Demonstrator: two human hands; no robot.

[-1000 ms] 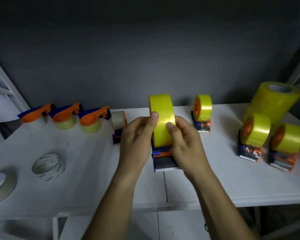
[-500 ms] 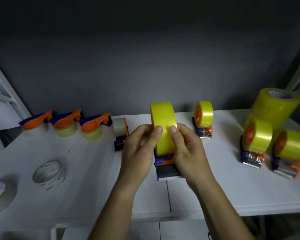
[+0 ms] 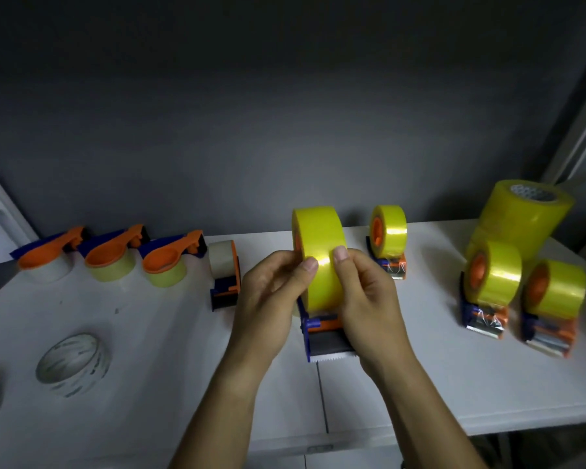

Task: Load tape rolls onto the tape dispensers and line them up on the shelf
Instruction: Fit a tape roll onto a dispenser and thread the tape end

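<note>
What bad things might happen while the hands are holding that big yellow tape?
1. The dispenser has a toothed blade right below the right hand; fingers might get scratched.
2. Both thumbs press on the yellow roll, left hand too. If the tape end is not found, it may stick back or wrinkle.
3. A hard tug might tip the dispenser toward the shelf edge, which is close.

Bare shelf (image 3: 170, 333) between clear roll (image 3: 72, 363), dispenser (image 3: 224, 286)
</note>
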